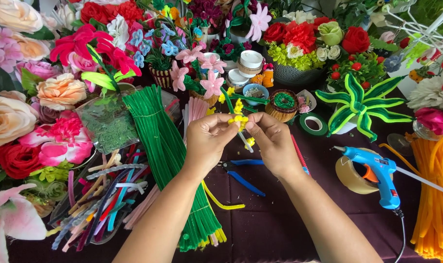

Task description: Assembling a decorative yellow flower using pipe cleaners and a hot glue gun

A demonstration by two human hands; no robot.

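Both hands meet above the middle of the dark purple table [280, 219]. My left hand [207, 141] and my right hand [272, 141] pinch a small yellow pipe-cleaner flower sprig [238, 119] between their fingertips. The sprig has a green stem rising toward the back and several small yellow blossoms. A yellow pipe cleaner [221, 199] lies bent on the table under my left forearm. Blue-handled pliers [243, 173] rest just below my hands.
A thick bundle of green pipe cleaners [168, 146] lies left of my hands, beside a tray of mixed coloured ones [99, 195]. A blue glue gun [377, 173] sits on a tape roll at right, next to orange pipe cleaners [433, 195]. Artificial flowers crowd the back and left.
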